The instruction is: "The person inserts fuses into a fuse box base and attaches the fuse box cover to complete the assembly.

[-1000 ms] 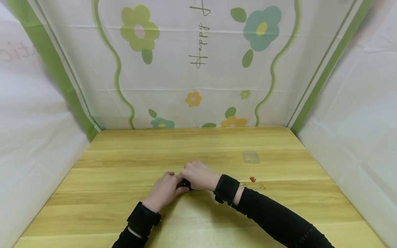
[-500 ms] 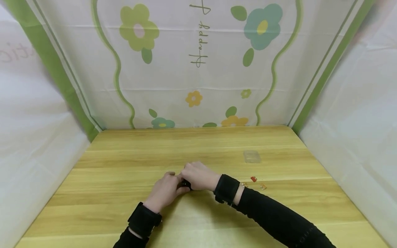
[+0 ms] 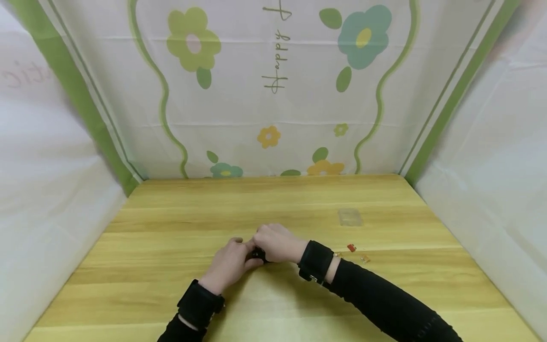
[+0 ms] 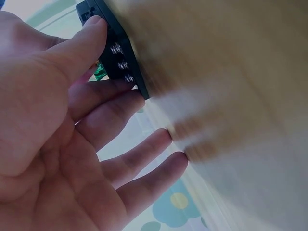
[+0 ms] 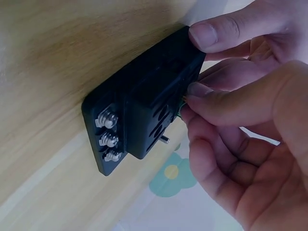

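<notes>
A black fuse block (image 5: 159, 96) with a row of metal screw terminals stands on the tabletop. My left hand (image 3: 228, 263) grips it at one end, thumb on the near face and index and middle fingers around the edge; the other two fingers extend down to the wood. At the block's slotted side, my right hand (image 3: 279, 243) pinches a small translucent green blade fuse (image 4: 100, 72) between thumb and curled fingers. Most of that fuse is hidden by the fingertips. A short threaded stud (image 5: 164, 139) sticks out of the block's raised part.
Right of the right wrist lie a small red fuse (image 3: 351, 248) and two orange ones, one (image 3: 365, 259) farther right and one (image 3: 338, 255) beside the wristband. Behind them sits a clear plastic cover (image 3: 350, 217). A flowered curtain (image 3: 273, 109) encloses the wooden table (image 3: 171, 223).
Both hands stay on the fuse block in the same hold. The whole head view has shifted very slightly, with the hands and the loose fuses appearing a little farther right.
</notes>
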`<state>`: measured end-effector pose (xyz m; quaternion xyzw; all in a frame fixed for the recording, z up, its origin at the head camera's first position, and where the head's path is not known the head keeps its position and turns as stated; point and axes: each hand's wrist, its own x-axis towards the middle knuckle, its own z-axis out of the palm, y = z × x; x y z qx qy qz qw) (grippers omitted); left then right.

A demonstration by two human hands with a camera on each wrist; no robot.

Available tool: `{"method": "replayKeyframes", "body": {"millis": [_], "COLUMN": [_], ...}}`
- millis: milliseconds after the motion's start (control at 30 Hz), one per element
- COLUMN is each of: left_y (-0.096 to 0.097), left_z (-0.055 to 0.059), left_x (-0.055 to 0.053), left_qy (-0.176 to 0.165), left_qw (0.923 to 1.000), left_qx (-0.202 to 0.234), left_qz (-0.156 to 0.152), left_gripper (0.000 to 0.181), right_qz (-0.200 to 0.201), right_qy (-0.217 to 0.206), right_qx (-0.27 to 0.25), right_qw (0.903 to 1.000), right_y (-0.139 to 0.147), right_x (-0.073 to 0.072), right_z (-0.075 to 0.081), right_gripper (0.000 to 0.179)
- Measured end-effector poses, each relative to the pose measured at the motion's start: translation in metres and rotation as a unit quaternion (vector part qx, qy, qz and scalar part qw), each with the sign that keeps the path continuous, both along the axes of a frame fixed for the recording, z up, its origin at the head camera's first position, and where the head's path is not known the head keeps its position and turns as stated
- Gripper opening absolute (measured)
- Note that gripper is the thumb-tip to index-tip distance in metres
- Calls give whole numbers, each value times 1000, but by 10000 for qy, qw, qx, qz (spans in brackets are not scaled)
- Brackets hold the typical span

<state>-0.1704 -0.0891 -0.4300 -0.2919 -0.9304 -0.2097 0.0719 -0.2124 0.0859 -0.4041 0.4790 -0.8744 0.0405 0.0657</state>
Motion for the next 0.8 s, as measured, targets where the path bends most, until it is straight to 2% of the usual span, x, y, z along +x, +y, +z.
{"method": "replayKeyframes", "body": {"millis": [233, 500, 800], "left_y": [0, -1, -1], "left_z": [1, 0, 0], "left_x": [0, 0, 0], "left_qy": [-79, -13, -62], "left_qw": [10000, 10000, 10000], "left_qx": [-20, -29, 16], "left_qz": [50, 58, 41], "left_gripper": [23, 21, 20], "right_qz": [-34, -27, -103], "right_qy": [-43, 318, 173], "right_qx": [52, 216, 222], "right_qw": [10000, 9993, 9996], "right_y": [1, -1, 0], "right_x": [0, 7, 7], "right_z": [0, 2, 4], "right_gripper": [22, 22, 15]}}
